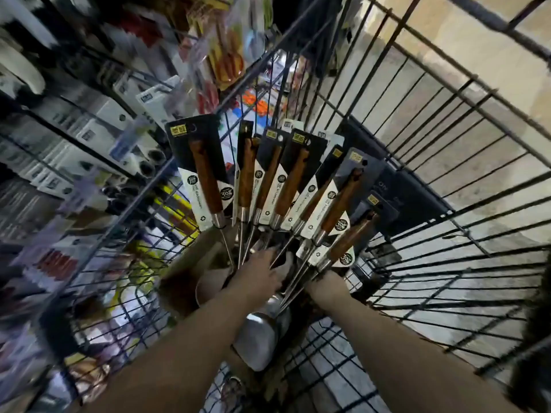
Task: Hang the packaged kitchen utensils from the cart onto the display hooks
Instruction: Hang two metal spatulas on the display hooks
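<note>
My left grip [262,268] is lying open across the utensils [208,186] inside the cart [447,150]. The right grip [323,275], I cannot tell. Loosely fanned, they're threatening to slide.

Store shelving [74,120] at left carried blurred boxed goods [98,114]; pale floor [477,49] at right was unevenly lit, surroundings dim.

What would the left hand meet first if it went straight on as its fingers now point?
Most likely the thin steel shafts of the wooden-handled carded utensils, fanned just beyond the left hand; depth is unclear.
</note>
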`<state>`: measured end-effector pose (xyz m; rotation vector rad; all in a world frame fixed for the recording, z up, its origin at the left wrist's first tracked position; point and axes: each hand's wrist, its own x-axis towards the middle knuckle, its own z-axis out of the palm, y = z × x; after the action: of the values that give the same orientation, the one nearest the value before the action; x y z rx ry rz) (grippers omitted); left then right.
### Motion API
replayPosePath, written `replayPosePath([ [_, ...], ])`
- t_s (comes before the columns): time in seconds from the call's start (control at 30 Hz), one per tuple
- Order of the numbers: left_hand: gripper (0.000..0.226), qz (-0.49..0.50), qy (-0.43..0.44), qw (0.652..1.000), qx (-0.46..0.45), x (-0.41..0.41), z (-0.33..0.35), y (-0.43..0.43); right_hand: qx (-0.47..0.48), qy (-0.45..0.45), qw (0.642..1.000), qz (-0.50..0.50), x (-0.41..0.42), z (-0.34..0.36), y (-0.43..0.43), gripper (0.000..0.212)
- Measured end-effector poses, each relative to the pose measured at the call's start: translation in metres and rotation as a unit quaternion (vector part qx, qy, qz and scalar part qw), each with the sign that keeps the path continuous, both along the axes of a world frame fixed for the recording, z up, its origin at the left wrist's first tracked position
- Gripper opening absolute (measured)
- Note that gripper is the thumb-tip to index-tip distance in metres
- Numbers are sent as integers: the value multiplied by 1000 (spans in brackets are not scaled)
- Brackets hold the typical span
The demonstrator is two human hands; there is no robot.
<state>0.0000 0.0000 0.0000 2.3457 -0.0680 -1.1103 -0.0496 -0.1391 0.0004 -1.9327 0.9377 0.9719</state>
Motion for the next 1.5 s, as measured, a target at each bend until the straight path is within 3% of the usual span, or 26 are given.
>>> replayPosePath([
  [0.1,59,25,46,998,-26,6,-17,-6,11,10,993,-118,-2,-18,3,38],
  [0.2,56,30,68,997,-14,9,-25,-15,83,15,968,-238,-4,-25,9,14],
  [0.27,55,49,64,997,-11,11,-28,-19,99,24,956,-275,-5,-34,10,21],
  [0.33,53,45,55,997,7,11,-33,-20,97,24,962,-254,-6,-41,13,14],
  [0.47,38,60,28,998,15,6,-26,-18,48,-12,977,-207,-11,-39,15,37],
  [0.67,27,83,-18,994,64,-1,2,2,2,-74,980,-186,-19,1,13,31],
  [0.8,22,106,-27,994,5,-3,23,8,-10,-109,979,-174,-19,30,16,17],
  [0.9,19,128,-46,990,-35,-5,50,12,-13,-163,975,-152,-13,55,18,24],
  [1.03,17,174,-81,978,-83,2,91,15,-6,-239,963,-122,8,94,19,17],
  [1.17,19,239,-110,957,-122,15,130,27,-6,-301,951,-68,29,142,26,30],
  [1.37,31,284,-186,934,-113,25,197,64,21,-399,917,-10,54,208,48,23],
  [1.5,18,313,-242,913,-103,15,248,97,42,-459,885,70,70,251,75,20],
])
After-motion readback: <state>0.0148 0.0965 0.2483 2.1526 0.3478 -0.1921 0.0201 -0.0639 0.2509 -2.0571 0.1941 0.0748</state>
